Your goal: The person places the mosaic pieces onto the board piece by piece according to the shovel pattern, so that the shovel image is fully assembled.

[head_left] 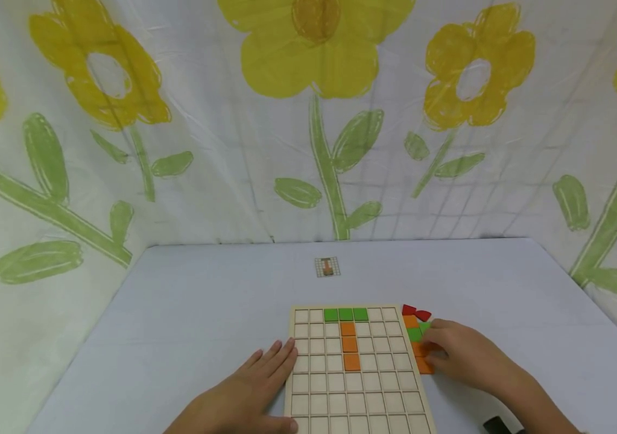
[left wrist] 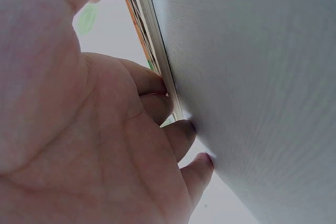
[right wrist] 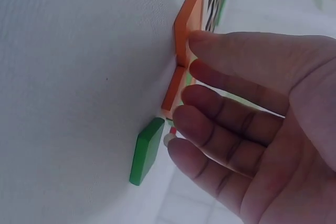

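Note:
A gridded wooden board (head_left: 319, 383) holds a row of green squares (head_left: 345, 314) at its far edge and a column of orange squares (head_left: 349, 345) below. My left hand (head_left: 243, 392) rests beside the board, its spread fingertips touching the left edge; the left wrist view shows this hand (left wrist: 94, 119) against the board's side (left wrist: 167, 72). At the right edge, my right hand (head_left: 468, 355) is over loose orange pieces (head_left: 424, 365). In the right wrist view the thumb of this hand (right wrist: 252, 108) touches an orange piece (right wrist: 186, 22), fingers loosely bent; a green piece (right wrist: 147, 153) lies nearby.
Red pieces (head_left: 408, 310) lie by the board's far right corner. A small picture card (head_left: 327, 267) is on the white table (head_left: 205, 289) beyond the board. A dark object (head_left: 497, 425) shows near the right forearm. Behind the table hangs a flowered curtain (head_left: 221, 199).

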Demonstrator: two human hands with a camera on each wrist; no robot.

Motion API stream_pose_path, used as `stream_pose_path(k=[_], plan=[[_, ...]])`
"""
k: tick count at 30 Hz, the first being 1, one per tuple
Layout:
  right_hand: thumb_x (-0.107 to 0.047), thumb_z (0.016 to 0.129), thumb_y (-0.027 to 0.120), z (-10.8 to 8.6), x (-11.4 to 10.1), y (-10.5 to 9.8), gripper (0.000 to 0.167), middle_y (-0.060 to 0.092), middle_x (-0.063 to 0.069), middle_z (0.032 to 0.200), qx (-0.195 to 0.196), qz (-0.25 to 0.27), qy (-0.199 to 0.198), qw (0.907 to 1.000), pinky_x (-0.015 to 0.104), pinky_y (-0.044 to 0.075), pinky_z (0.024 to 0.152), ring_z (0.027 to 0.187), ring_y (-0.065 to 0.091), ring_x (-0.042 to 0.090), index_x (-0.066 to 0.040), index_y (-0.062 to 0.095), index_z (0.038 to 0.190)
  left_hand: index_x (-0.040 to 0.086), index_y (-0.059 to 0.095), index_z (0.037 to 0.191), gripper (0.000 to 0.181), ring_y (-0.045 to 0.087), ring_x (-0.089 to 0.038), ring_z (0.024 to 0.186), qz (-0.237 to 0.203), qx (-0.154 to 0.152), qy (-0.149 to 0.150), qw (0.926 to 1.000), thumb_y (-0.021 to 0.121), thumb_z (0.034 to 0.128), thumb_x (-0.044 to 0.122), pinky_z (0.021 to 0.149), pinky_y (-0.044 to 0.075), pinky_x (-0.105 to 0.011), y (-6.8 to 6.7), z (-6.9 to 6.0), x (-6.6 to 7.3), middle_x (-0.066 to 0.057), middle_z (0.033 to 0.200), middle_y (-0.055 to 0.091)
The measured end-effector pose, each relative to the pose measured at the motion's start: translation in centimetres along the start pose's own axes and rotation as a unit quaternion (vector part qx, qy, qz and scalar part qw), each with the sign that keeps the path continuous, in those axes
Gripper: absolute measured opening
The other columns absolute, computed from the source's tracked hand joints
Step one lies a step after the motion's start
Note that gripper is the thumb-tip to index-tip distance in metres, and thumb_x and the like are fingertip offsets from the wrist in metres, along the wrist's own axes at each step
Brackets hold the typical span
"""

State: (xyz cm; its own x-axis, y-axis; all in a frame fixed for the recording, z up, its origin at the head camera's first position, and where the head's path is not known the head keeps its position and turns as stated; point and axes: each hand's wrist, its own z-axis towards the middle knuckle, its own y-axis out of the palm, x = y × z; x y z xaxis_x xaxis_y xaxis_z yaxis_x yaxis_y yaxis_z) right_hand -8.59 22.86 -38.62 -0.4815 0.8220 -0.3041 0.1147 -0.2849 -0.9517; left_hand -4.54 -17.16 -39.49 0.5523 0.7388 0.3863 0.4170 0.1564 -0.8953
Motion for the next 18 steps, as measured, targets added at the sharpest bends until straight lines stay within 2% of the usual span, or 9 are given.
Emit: stream_pose_path(k=[5,9,12,18], plan=[[-0.014,0.078,0.084,-0.09,0.1,-0.02,0.018,0.055,-0.019,0.086,-0.025,0.02,-0.004,0.9995,0.03,0.054,0.071,0.078,0.053,0.003,-0.023,0.071,0.087,0.003,0.02,0.159,0.105,0.014,-0.031,0.151,-0.001,0.001,0.001,1.0,0.053,0.0892,0.073,0.117,0.02,-0.054,-0.03,-0.06,0.01,-0.01,0.166,0.015],[-0.019,0.077,0.087,-0.22,0.07,0.06,0.022,0.049,-0.017,0.081,-0.039,0.042,-0.012,0.9983,0.025,0.046,0.064,0.073,0.046,0.002,-0.025,0.067,0.083,0.003,0.02,0.16,0.105,0.013,-0.031,0.151,-0.002,0.002,0.004,1.0,0.052,0.0895,0.074,0.117,0.02,-0.055,0.03,-0.07,-0.04,-0.01,0.167,0.014],[-0.019,0.076,0.088,-0.33,0.01,0.09,0.024,0.047,-0.017,0.081,-0.044,0.049,-0.01,0.9978,0.024,0.042,0.062,0.073,0.044,0.003,-0.025,0.065,0.083,0.003,0.019,0.16,0.105,0.013,-0.031,0.152,-0.004,0.0,0.003,1.0,0.051,0.0894,0.074,0.117,0.019,-0.055,0.09,-0.03,-0.1,-0.01,0.167,0.013],[-0.016,0.076,0.086,-0.35,-0.01,0.29,0.022,0.051,-0.019,0.085,-0.036,0.041,-0.011,0.9984,0.026,0.045,0.065,0.075,0.045,0.002,-0.023,0.07,0.09,0.004,0.019,0.16,0.106,0.012,-0.03,0.152,-0.005,-0.006,-0.005,1.0,0.051,0.0883,0.075,0.118,0.019,-0.055,0.2,0.09,-0.11,-0.009,0.167,0.012]])
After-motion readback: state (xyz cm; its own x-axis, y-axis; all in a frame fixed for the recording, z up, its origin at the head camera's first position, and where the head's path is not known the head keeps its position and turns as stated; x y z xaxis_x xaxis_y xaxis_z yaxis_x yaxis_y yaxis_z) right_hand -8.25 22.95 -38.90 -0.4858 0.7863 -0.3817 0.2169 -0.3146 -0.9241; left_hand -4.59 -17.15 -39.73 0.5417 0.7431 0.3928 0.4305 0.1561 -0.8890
